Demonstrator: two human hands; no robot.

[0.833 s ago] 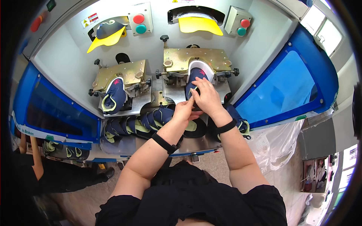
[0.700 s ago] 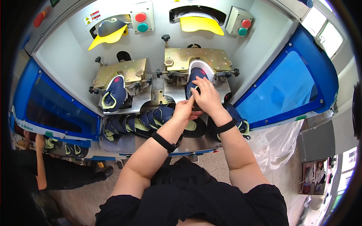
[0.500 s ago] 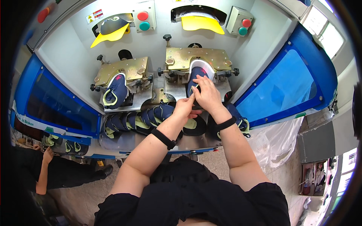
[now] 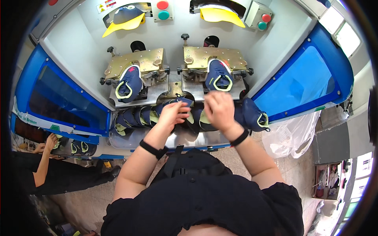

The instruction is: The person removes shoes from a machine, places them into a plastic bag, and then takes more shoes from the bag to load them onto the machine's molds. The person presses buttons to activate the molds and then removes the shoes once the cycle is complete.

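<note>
My left hand [image 4: 173, 114] is open with fingers loosely apart, over the row of navy shoe uppers [image 4: 146, 117] with lime-green linings. Nothing shows in its grasp; its fingertips are nearest a dark upper in that row. My right hand [image 4: 220, 112] is curled closed just below a navy shoe upper [image 4: 219, 72], and its fingers hide whatever may be in them. That upper sits toe-first in the notch of the right brass-coloured plate [image 4: 197, 55], its lime-edged opening toward me. Another navy upper [image 4: 132, 80] with a red mark sits likewise at the left plate [image 4: 147, 59].
Yellow-brimmed pieces [image 4: 126, 25] hang at the back wall near control boxes [image 4: 258, 16] with red and green buttons. Blue-framed side panels [image 4: 299, 74] flank the bay. A navy shoe [image 4: 255, 114] lies right of my hand. A co-worker's hand [image 4: 50, 142] handles shoes far left.
Both hands have drawn back from the right-hand upper and separated; the right one has curled. That upper's opening is now uncovered. The whole view has shifted slightly.
</note>
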